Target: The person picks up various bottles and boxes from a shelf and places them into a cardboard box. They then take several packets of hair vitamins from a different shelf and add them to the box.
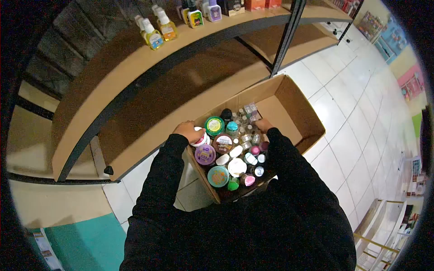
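Nearest the wearer, black fabric sleeves (156, 180) reached towards a brown, open-topped cardboard box (294, 113). In it, on the wearer's side of the left fingers, stood a round turquoise-lidded jar with orange print (218, 176), a plain round white lid (237, 167) and a small bright-green cap (233, 184). A round purple-lidded jar (205, 154) lay just below those fingers, and a round brown-lidded jar (223, 143) between the two hands.

The left hand (186, 130) had its fingers bent over a round white lid with red marking (199, 137), touching it; whether they gripped it could not be told. The right hand (263, 125) had bent fingers among small clear plastic bottles (245, 131); their hold, too, could not be told. Between the hands, nearer the left fingers, sat a round green-lidded jar (214, 126), with a black cap (226, 114) slightly farther off.

Well beyond the fingers, a black-framed wooden shelf (244, 21) bore white-topped bottles of yellow liquid (154, 39). White floor tiles (330, 113) spread right of the right fingers.
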Action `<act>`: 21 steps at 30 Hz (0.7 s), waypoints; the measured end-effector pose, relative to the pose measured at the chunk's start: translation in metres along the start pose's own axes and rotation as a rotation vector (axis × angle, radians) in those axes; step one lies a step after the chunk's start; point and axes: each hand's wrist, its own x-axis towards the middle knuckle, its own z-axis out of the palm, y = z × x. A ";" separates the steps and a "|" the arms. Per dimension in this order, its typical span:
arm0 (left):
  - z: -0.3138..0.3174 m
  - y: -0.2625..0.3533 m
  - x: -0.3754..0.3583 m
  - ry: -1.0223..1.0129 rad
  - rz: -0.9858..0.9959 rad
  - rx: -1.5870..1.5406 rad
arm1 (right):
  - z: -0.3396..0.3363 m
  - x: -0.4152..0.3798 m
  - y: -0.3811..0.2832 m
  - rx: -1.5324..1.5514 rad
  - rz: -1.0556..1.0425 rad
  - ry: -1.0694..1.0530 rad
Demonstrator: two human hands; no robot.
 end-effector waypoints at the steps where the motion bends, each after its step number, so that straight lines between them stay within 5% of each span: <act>1: 0.000 0.000 0.000 -0.019 -0.005 -0.002 | -0.001 -0.011 -0.007 0.018 -0.013 -0.016; 4: 0.000 0.000 -0.003 -0.064 -0.011 -0.015 | -0.001 -0.032 -0.023 0.171 0.097 -0.015; 6: 0.004 -0.005 -0.001 -0.048 0.014 -0.010 | -0.005 0.001 -0.001 -0.102 -0.023 -0.097; 8: 0.010 -0.012 0.003 -0.038 0.028 -0.005 | -0.017 0.003 -0.012 -0.326 -0.134 0.047; 10: 0.012 -0.016 0.005 -0.033 0.032 -0.003 | -0.050 -0.057 -0.075 -0.497 -0.235 0.421; 12: 0.007 -0.014 0.004 -0.053 0.023 -0.017 | -0.072 -0.061 -0.113 -0.156 -0.452 0.887; 16: 0.000 -0.009 0.000 -0.065 0.004 -0.012 | -0.117 -0.112 -0.238 0.168 -0.934 1.063; 21: -0.014 0.000 -0.004 -0.157 0.003 0.022 | -0.145 -0.119 -0.347 0.158 -1.087 0.993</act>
